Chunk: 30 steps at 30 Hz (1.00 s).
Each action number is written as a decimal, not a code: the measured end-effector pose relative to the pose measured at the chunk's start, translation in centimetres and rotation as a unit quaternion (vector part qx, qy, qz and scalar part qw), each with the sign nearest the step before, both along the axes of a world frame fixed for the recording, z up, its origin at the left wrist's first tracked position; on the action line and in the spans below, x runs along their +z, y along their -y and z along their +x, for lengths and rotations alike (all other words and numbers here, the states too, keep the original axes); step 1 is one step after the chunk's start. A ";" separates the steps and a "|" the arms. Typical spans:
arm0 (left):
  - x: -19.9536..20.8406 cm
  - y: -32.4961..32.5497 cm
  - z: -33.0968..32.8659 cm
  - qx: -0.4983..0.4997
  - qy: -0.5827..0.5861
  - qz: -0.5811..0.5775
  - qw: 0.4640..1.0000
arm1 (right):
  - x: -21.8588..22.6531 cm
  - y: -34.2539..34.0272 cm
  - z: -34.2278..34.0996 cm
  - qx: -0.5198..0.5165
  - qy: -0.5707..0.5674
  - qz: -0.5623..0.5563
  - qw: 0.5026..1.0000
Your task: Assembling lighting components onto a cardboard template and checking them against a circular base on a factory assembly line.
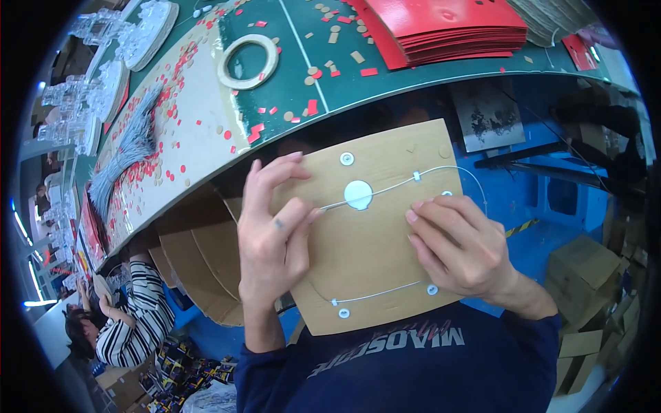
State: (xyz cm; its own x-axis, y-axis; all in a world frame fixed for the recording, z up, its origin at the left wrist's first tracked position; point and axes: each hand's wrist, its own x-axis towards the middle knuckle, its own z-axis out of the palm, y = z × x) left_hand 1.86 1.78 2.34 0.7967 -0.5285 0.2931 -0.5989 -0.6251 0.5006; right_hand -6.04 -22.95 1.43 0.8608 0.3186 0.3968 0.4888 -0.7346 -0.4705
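A tan cardboard panel (372, 255) tilts in front of my chest, with a round hole (358, 195) and several metal eyelets. A thin grey-white wire (392, 185) crosses the hole, passes a small clip (416, 177) and curves around the right side toward my right hand. A second stretch of wire (379, 296) runs along the panel's lower part to another clip. My left hand (272, 234) pinches the upper wire's end between thumb and index finger, its other fingers raised. My right hand (461, 251) is closed over the panel's right edge, fingertips pressed to its face.
On the green table ahead lie a tape roll (248, 62), a bundle of grey wires (131, 151), scattered red and tan scraps and a stack of red sheets (454, 31). Clear plastic parts (76, 103) stand at left. Cardboard boxes (585, 279) sit right; a person in stripes (131, 323) works lower left.
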 end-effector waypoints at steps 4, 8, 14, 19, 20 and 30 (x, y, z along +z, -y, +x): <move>-1.3 -0.1 -0.1 0.018 -0.032 -0.115 0.993 | 1.2 -2.4 3.8 -0.013 0.030 0.096 0.995; -1.5 -0.2 0.1 0.010 -0.035 -0.137 0.990 | -0.7 -3.4 5.8 0.067 -0.028 0.126 0.989; -2.7 0.8 -1.2 0.161 -0.181 -0.383 0.891 | -1.1 -3.7 6.5 0.071 -0.046 0.166 0.983; -2.6 -0.3 -1.0 0.174 -0.390 -0.445 0.787 | -0.2 -4.2 6.3 0.092 -0.061 0.129 0.986; -2.8 -0.5 -1.0 0.174 -0.390 -0.450 0.784 | -0.2 -4.4 6.4 0.094 -0.064 0.124 0.986; -3.0 -1.2 -1.9 0.087 -0.414 -0.519 0.742 | 1.3 -4.5 6.6 0.162 -0.021 -0.049 0.985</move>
State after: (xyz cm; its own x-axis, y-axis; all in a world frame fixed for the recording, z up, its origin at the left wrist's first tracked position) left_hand 0.00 2.97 -0.64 0.9606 -0.2287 -0.1579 0.2281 0.3244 0.9180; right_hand 0.57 -18.48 2.69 0.7233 0.6138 0.3163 0.6860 -0.5867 -0.4302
